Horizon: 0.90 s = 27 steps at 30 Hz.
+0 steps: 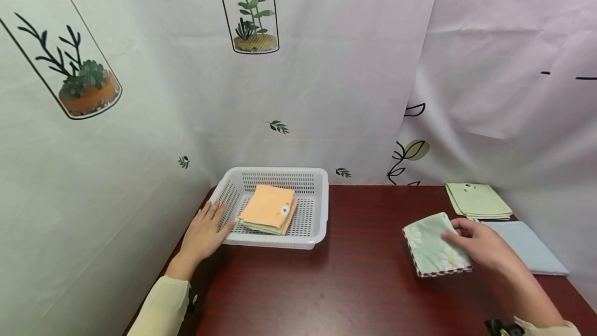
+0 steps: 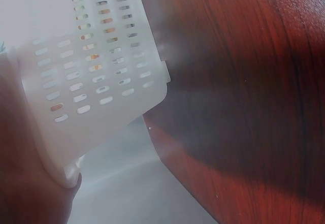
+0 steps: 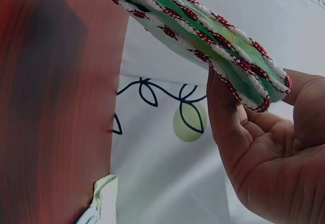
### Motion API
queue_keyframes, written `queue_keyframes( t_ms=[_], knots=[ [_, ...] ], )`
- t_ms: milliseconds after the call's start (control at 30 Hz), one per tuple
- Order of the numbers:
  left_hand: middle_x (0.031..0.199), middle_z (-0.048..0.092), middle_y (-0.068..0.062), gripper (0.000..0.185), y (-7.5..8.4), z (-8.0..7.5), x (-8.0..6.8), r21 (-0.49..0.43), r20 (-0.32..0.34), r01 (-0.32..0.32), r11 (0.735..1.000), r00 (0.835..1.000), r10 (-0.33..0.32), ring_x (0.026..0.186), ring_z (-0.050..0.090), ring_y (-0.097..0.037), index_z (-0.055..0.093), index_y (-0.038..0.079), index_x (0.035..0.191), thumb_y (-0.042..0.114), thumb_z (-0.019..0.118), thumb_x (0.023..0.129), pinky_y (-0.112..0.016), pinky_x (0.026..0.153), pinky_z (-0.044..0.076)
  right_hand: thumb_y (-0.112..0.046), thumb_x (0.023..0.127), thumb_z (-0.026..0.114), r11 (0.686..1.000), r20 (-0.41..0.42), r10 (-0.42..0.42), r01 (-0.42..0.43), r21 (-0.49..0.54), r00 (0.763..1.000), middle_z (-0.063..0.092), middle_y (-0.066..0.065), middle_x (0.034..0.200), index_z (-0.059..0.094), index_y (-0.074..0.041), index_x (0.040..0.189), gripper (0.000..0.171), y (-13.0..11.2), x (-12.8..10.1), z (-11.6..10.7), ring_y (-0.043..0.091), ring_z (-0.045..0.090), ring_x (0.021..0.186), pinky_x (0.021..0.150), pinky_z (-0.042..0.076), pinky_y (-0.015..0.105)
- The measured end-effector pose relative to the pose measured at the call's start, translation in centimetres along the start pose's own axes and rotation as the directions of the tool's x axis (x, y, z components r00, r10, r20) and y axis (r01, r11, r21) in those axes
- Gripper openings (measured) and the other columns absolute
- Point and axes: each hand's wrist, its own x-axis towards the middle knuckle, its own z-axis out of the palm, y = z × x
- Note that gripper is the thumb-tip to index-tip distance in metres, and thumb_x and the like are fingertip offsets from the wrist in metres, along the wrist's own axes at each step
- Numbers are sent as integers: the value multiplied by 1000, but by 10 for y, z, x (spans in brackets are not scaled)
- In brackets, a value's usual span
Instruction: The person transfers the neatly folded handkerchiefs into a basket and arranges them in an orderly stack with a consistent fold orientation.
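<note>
My right hand point(image 1: 471, 240) pinches a folded green cloth point(image 1: 434, 245) with white daisies and a red-and-white trim, at the right of the dark red table point(image 1: 354, 274). In the right wrist view the thumb and fingers of that hand point(image 3: 259, 132) clamp the layered edge of the cloth point(image 3: 203, 26). My left hand point(image 1: 205, 232) lies flat with straight fingers against the front left corner of a white perforated basket point(image 1: 279, 171). A folded orange cloth point(image 1: 268, 206) rests on other folded cloths inside it. The left wrist view shows the basket wall point(image 2: 91, 82) beside my hand point(image 2: 30, 183).
A stack of pale green folded cloths point(image 1: 478, 200) lies at the back right of the table, and a light blue cloth point(image 1: 529, 248) sits just right of my right hand. Printed curtains point(image 1: 298, 92) close in the back and both sides.
</note>
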Motion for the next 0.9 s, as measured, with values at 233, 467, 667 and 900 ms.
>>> queue_keyframes(
  t_ms=[233, 467, 667, 900],
  knots=[
    [162, 30, -24, 71, -1, 1, 0, 0, -1, -9, 1000, 1000, 9, 152, 18, -47, 37, -1, 155, 46, 50, 103, -63, 121, 14, -32, 99, 67, 999, -7, -8, 8, 35, 1000, 54, 1, 82, 63, -3, 112, 33, -3, 3, 2, 8, 47, 74, 66, 37, 26],
    [162, 31, -24, 69, -1, 0, 0, -5, 0, -12, 1000, 1000, 12, 152, 18, -47, 39, 1, 155, 45, 51, 103, -63, 122, 13, -30, 99, 67, 1000, -3, -3, 3, 30, 1000, 53, 0, 81, 63, -2, 111, 31, -4, 5, 2, 8, 47, 72, 65, 37, 25],
    [163, 30, -22, 68, -1, 0, 1, -11, -1, -11, 1000, 1000, 11, 152, 19, -43, 37, 4, 156, 44, 51, 103, -61, 122, 12, -29, 99, 67, 1000, 0, -4, 4, 27, 1000, 61, 1, 86, 64, -1, 113, 32, -5, 6, 2, 7, 50, 73, 66, 39, 25],
    [164, 28, -21, 67, 0, 1, 1, -12, 5, -9, 1000, 1000, 9, 153, 19, -42, 36, 5, 157, 43, 50, 103, -60, 123, 12, -30, 99, 67, 1000, 12, -7, 7, 14, 1000, 60, 0, 85, 63, -3, 112, 30, -4, 7, 2, 8, 49, 73, 66, 38, 26]
  ],
)
